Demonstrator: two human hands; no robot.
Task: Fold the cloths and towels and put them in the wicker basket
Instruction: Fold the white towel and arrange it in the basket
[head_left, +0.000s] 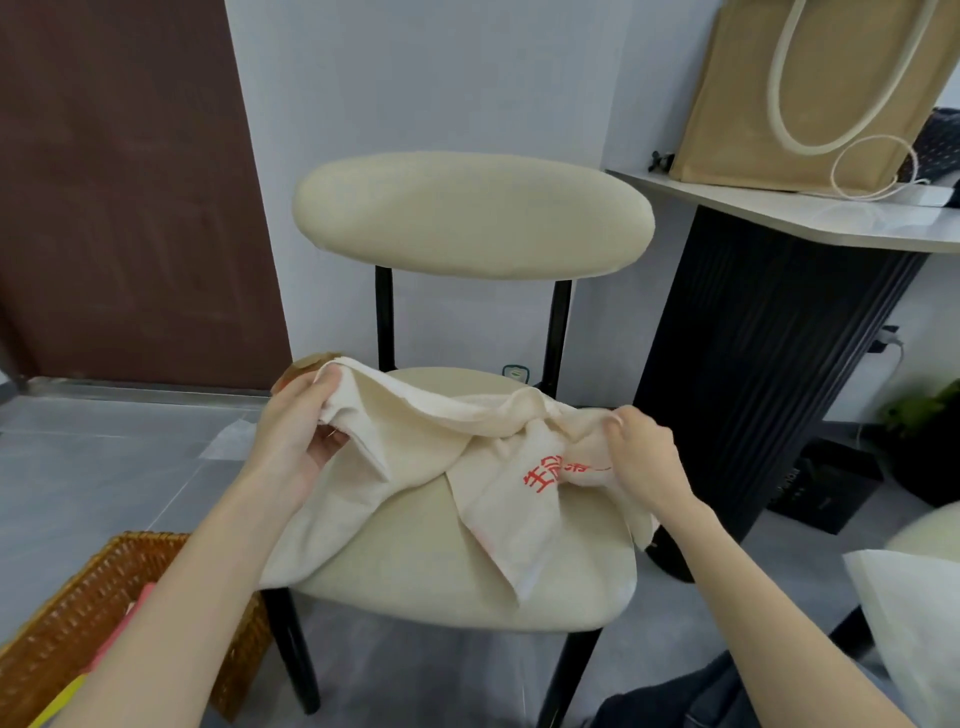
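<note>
While the left hand (306, 431) grips the bunched left end of the cream cloth with red lettering (431, 436) and the right hand (641, 452) pinches its right end, the cloth sags between them over the chair seat (467, 566), long axis running left to right. One corner hangs off the seat's left edge. Bare seat in front leaves room to lay it flat. The wicker basket (78, 618) stands at lower left, nearer the left hand.
</note>
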